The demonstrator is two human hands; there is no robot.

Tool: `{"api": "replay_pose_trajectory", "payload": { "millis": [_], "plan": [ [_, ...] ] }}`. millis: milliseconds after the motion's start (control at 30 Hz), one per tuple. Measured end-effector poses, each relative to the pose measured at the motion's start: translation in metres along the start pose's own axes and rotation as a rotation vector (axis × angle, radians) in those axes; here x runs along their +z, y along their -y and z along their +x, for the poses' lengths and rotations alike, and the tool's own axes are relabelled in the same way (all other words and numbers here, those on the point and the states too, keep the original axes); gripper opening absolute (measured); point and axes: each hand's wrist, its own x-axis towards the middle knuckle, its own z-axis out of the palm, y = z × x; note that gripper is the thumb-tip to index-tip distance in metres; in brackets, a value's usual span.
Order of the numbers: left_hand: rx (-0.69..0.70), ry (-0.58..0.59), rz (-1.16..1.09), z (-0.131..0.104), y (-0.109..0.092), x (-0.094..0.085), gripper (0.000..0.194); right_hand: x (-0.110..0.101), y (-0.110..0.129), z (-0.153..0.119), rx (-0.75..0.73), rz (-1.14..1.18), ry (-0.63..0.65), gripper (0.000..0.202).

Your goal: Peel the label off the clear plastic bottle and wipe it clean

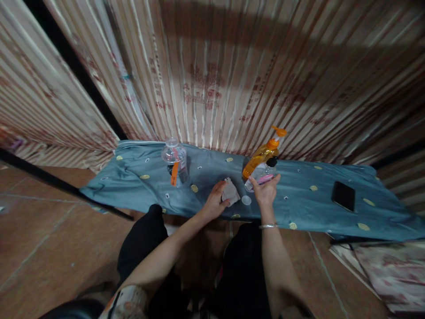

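My left hand [215,200] is closed around a crumpled pale grey cloth [230,193] resting on the teal covering [212,166]. Thumb and fingers of my right hand [265,190] grip a small clear bottle [264,173] with a black cap and pink label. Just behind it an orange pump bottle [260,158] stands on the covering. A small round translucent disc [246,200] lies between my hands. Farther left is a large clear plastic bottle [175,164], open at the top, with an orange strip on its side.
A black phone [344,196] lies flat toward the right end of the narrow covered surface. Striped curtains [206,88] hang right behind it. A black pole [73,66] slants down at the left, and my knees are under the front edge.
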Motion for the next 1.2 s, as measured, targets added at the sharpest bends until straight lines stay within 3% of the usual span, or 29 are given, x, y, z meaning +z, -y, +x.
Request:
{"api": "replay_pose_trajectory", "payload": {
  "millis": [67, 200, 300, 333, 400, 500, 633, 767, 867, 933, 1000, 1100, 1200],
  "plan": [
    [-0.016, -0.089, 0.028, -0.016, -0.002, -0.029, 0.056, -0.002, -0.007, -0.008, -0.046, 0.032, -0.032, 0.119],
    [-0.061, -0.312, 0.065, -0.049, -0.002, -0.087, 0.049, -0.003, -0.012, -0.047, -0.277, 0.035, -0.058, 0.09],
    [-0.092, -0.492, 0.073, -0.061, 0.004, -0.124, 0.065, 0.008, -0.002, -0.078, -0.463, 0.001, 0.165, 0.067],
    [-0.106, -0.598, 0.07, -0.06, 0.007, -0.133, 0.075, 0.014, 0.004, -0.086, -0.52, -0.032, 0.256, 0.066],
    [-0.139, -0.701, 0.073, -0.051, 0.014, -0.145, 0.097, 0.026, 0.016, -0.093, -0.569, -0.166, 0.397, 0.07],
    [-0.235, -0.684, 0.02, -0.029, 0.025, -0.15, 0.122, 0.04, 0.032, -0.092, -0.511, -0.402, 0.525, 0.065],
    [-0.271, -0.648, 0.0, -0.003, 0.037, -0.148, 0.13, 0.047, 0.035, -0.081, -0.46, -0.484, 0.547, 0.044],
    [-0.272, -0.614, -0.03, 0.013, 0.042, -0.148, 0.123, 0.049, 0.023, -0.069, -0.427, -0.238, 0.484, 0.046],
    [-0.277, -0.584, -0.055, 0.019, 0.039, -0.147, 0.107, 0.05, 0.029, -0.063, -0.297, 0.083, 0.476, 0.035],
    [-0.272, -0.557, -0.071, 0.02, 0.034, -0.144, 0.094, 0.046, 0.05, -0.062, -0.215, 0.319, 0.507, 0.033],
    [-0.242, -0.51, -0.097, 0.017, 0.026, -0.139, 0.085, 0.036, 0.082, -0.065, -0.243, 0.535, 0.474, 0.04],
    [-0.212, -0.423, -0.156, 0.007, 0.014, -0.127, 0.08, 0.013, 0.138, -0.079, -0.455, 0.662, 0.345, 0.048],
    [-0.194, -0.344, -0.24, -0.008, 0.003, -0.115, 0.08, -0.004, 0.178, -0.097, -0.636, 0.587, 0.351, 0.05]
  ]
}}
